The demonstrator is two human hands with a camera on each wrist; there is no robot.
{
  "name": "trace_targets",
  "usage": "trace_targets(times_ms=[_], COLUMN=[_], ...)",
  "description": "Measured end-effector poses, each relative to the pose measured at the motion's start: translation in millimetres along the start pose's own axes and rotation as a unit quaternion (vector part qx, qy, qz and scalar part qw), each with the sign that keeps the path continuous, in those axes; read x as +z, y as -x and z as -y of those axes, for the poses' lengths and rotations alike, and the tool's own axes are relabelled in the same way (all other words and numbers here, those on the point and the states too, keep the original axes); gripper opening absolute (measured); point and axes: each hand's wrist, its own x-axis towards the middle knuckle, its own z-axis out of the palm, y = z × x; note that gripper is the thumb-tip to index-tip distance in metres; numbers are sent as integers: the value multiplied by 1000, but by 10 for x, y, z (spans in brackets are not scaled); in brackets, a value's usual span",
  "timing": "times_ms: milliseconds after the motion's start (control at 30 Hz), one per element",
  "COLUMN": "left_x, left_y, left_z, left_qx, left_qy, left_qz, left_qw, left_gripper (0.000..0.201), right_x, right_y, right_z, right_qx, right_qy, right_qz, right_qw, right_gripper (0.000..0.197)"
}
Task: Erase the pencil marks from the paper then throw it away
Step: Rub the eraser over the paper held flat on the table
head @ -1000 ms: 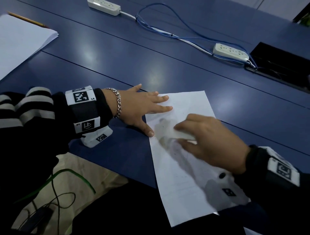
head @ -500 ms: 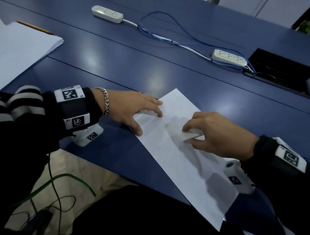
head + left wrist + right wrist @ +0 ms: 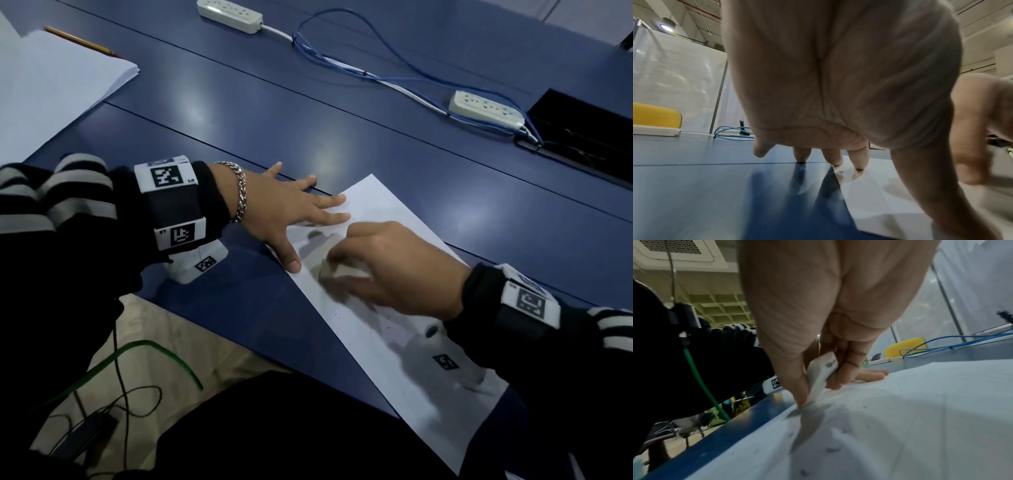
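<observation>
A white sheet of paper [image 3: 387, 346] lies slanted on the blue table [image 3: 308, 120], its near end hanging over the table's edge. My left hand [image 3: 291, 212] rests flat, fingers spread, pinning the sheet's far left corner [image 3: 869, 194]. My right hand [image 3: 394, 270] pinches a white eraser [image 3: 339, 272] between thumb and fingers and presses it onto the paper near its left edge. In the right wrist view the eraser [image 3: 821, 374] touches the paper [image 3: 900, 426], where small dark crumbs lie scattered. No pencil marks show clearly.
A stack of white paper [image 3: 51, 89] with a yellow pencil [image 3: 80, 41] lies at the far left. Two white power strips [image 3: 229, 15] [image 3: 486, 111] joined by blue cables [image 3: 394, 65] cross the back. A black recess [image 3: 582, 126] sits at the right.
The right hand with the eraser has moved left and nearer across the sheet. The left hand's fingers have spread flatter on the corner; the paper keeps its slant from half a second ago.
</observation>
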Motion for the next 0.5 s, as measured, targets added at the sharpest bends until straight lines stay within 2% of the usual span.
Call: trace_targets(times_ms=[100, 233, 300, 433, 500], left_x=[3, -10, -5, -2, 1], left_y=[-4, 2, -2, -15, -20], left_z=[10, -1, 2, 6, 13], left_qx=[5, 3, 3, 5, 6], left_qy=[1, 4, 0, -10, -5], left_qz=[3, 4, 5, 5, 4], left_qw=[1000, 1000, 1000, 1000, 1000], left_gripper=[113, 112, 111, 113, 112], right_x=[-12, -102, -65, 13, -37], right_y=[35, -55, -34, 60, -17], right_z=[43, -84, -51, 123, 30], right_qx=[-48, -22, -24, -77, -55], right_qy=[3, -10, -15, -10, -6], right_qz=[45, -28, -43, 48, 43], right_qw=[998, 999, 999, 996, 998], right_gripper=[21, 25, 22, 21, 23])
